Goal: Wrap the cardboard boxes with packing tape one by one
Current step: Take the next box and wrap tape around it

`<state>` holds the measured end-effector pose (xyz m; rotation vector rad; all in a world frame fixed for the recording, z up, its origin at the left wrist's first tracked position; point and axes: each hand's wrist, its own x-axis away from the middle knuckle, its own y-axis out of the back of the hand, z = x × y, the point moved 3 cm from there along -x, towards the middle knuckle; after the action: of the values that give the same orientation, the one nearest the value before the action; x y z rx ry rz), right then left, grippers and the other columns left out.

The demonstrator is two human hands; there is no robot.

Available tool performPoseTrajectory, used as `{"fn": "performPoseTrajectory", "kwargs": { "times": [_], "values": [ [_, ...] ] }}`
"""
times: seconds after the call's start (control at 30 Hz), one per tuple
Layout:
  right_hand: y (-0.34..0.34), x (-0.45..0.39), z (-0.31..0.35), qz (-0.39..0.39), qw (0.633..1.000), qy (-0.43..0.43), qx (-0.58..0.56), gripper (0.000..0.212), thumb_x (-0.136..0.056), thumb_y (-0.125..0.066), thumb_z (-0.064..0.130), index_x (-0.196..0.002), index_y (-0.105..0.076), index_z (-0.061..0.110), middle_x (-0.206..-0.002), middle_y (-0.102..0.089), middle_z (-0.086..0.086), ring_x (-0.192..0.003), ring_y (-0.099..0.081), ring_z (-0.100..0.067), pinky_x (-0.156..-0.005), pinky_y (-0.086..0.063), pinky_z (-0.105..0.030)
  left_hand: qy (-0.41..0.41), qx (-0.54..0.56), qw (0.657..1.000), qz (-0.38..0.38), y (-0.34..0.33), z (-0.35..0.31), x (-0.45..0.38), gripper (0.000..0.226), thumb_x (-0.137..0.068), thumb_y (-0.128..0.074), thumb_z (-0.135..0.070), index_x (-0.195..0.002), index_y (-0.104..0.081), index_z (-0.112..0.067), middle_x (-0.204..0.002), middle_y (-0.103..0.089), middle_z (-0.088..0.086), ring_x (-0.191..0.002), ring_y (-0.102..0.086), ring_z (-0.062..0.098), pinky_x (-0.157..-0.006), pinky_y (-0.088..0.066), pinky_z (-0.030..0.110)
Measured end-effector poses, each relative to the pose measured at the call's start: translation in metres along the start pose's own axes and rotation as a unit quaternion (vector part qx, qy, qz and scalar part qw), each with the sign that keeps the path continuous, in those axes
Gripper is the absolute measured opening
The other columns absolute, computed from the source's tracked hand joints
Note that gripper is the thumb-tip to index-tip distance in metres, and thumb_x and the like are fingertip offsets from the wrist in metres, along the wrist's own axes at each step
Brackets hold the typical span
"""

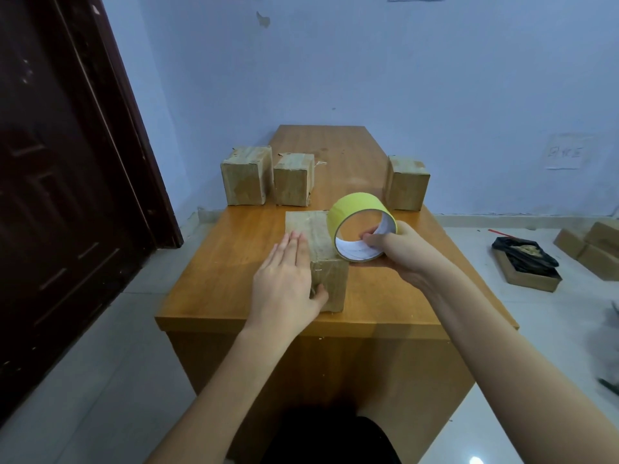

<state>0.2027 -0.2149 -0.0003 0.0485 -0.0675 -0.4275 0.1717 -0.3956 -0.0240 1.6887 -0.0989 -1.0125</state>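
Left hand [284, 289]: grip wide and flat, fingers straight and together along the left side and top edge of the nearest cardboard box [321, 259], thumb pressed against the box's near face. Nothing is enclosed; the hand steadies the box by contact only.

Right hand [398, 256]: grip closed round the roll of packing tape [361, 226]. Fingertips hook inside the core from the right while the palm cups the outer rim from below. The roll is held on edge, tilted, its open core facing the camera, at the right top edge of the same box; whether it touches the cardboard cannot be told.

Roll: broad cylinder, yellow-green outer face, white inner liner, thin wall.

Nearest box: small, oblong, brown cardboard with a glossy, slightly wrinkled surface. It stands on the wooden table [214, 279] near the front edge, roughly centred.

Three further brown boxes of similar shape stand farther back: left rear box [246, 177] and middle rear box [294, 180] just beside each other at the left edge, right rear box [407, 184] apart at the right edge.

Table: orange-brown wood grain, smooth, long and narrow.

On the tiled floor to the right, a shallow open carton [526, 276] holds a crumpled black plastic bag; its further contents are unclear. More cardboard boxes [589, 249] lie beyond it.
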Motion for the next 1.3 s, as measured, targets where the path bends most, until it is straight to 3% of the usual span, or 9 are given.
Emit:
{"fn": "performPoseTrajectory", "kwargs": {
  "times": [0.13, 0.3, 0.47, 0.63, 0.73, 0.87, 1.13, 1.23, 1.3],
  "values": [
    [0.004, -0.002, -0.014, -0.002, 0.982, -0.050, -0.181, 0.011, -0.090, -0.052, -0.010, -0.095, -0.050, 0.000, -0.103, -0.048, -0.016, -0.083, -0.063, -0.032, -0.052, -0.058, -0.038, -0.009, -0.008, 1.000, 0.010, 0.002, 0.001, 0.001, 0.081, -0.087, -0.051, -0.052, -0.148, -0.019, -0.010, -0.154, -0.022, 0.006, -0.142, -0.019, 0.017, -0.107, -0.004, 0.025],
    [-0.002, 0.001, -0.040, -0.057, 0.949, -0.084, -0.298, 0.010, -0.090, -0.053, -0.010, -0.096, -0.049, -0.003, -0.106, -0.049, -0.019, -0.084, -0.062, -0.035, -0.048, -0.057, -0.038, -0.017, 0.005, 1.000, 0.010, 0.002, 0.002, 0.000, 0.081, -0.086, -0.051, -0.054, -0.148, -0.019, -0.012, -0.154, -0.021, 0.004, -0.142, -0.019, 0.015, -0.107, -0.005, 0.024],
    [0.003, 0.002, -0.047, -0.092, 0.984, -0.070, -0.136, 0.006, -0.089, -0.062, 0.005, -0.094, -0.059, 0.004, -0.102, -0.057, -0.015, -0.079, -0.065, -0.026, -0.053, -0.059, -0.034, -0.013, 0.010, 1.000, 0.011, 0.002, 0.001, 0.000, 0.079, -0.087, -0.051, -0.052, -0.148, -0.021, -0.013, -0.154, -0.021, 0.004, -0.142, -0.018, 0.015, -0.107, -0.006, 0.023],
    [-0.001, 0.007, -0.056, -0.034, 0.981, -0.079, -0.176, 0.004, -0.094, -0.055, 0.004, -0.096, -0.053, 0.003, -0.093, -0.062, -0.016, -0.063, -0.072, -0.024, -0.054, -0.059, -0.040, -0.007, 0.020, 1.000, 0.010, 0.003, 0.000, -0.004, 0.074, -0.087, -0.052, -0.053, -0.147, -0.027, -0.016, -0.153, -0.025, 0.002, -0.141, -0.021, 0.014, -0.105, -0.008, 0.023],
    [-0.002, 0.008, -0.061, -0.024, 0.979, -0.099, -0.176, 0.006, -0.094, -0.052, 0.000, -0.091, -0.049, 0.003, -0.089, -0.065, -0.021, -0.066, -0.072, -0.032, -0.051, -0.058, -0.039, -0.007, 0.012, 1.000, 0.014, 0.003, 0.002, -0.003, 0.072, -0.087, -0.051, -0.052, -0.145, -0.031, -0.015, -0.152, -0.027, 0.002, -0.141, -0.022, 0.014, -0.106, -0.008, 0.023],
    [-0.001, 0.009, -0.067, -0.006, 0.976, -0.113, -0.185, 0.015, -0.094, -0.051, -0.001, -0.083, -0.047, 0.007, -0.067, -0.071, -0.016, -0.071, -0.071, -0.038, -0.051, -0.057, -0.040, -0.005, 0.006, 1.000, 0.018, 0.005, 0.002, -0.002, 0.072, -0.087, -0.051, -0.052, -0.145, -0.032, -0.014, -0.152, -0.028, 0.004, -0.141, -0.023, 0.015, -0.107, -0.008, 0.023],
    [-0.001, 0.016, -0.072, 0.008, 0.989, -0.101, -0.111, 0.011, -0.096, -0.055, 0.012, -0.097, -0.057, 0.001, -0.085, -0.068, -0.019, -0.070, -0.072, -0.028, -0.054, -0.059, -0.039, 0.005, -0.026, 1.000, 0.012, 0.014, -0.007, -0.017, 0.074, -0.084, -0.049, -0.060, -0.137, -0.042, -0.010, -0.152, -0.028, 0.010, -0.142, -0.019, 0.023, -0.114, -0.006, 0.033],
    [0.004, 0.017, -0.072, 0.007, 0.989, -0.115, -0.092, 0.015, -0.096, -0.055, 0.014, -0.105, -0.055, 0.002, -0.091, -0.067, -0.021, -0.070, -0.072, -0.025, -0.056, -0.060, -0.039, -0.063, -0.025, 0.998, 0.016, 0.009, -0.026, -0.020, 0.078, -0.090, -0.043, -0.055, -0.148, -0.019, -0.009, -0.157, -0.008, 0.011, -0.145, -0.005, 0.023, -0.114, 0.001, 0.034],
    [0.005, 0.018, -0.072, 0.007, 0.992, -0.112, -0.064, 0.014, -0.096, -0.056, 0.018, -0.101, -0.056, 0.005, -0.090, -0.067, -0.019, -0.068, -0.072, -0.022, -0.057, -0.060, -0.037, -0.098, -0.005, 0.995, 0.037, 0.000, -0.034, -0.017, 0.071, -0.096, -0.040, -0.045, -0.150, -0.008, -0.012, -0.157, -0.009, 0.006, -0.144, -0.006, 0.019, -0.114, -0.001, 0.030]
  ]
}}
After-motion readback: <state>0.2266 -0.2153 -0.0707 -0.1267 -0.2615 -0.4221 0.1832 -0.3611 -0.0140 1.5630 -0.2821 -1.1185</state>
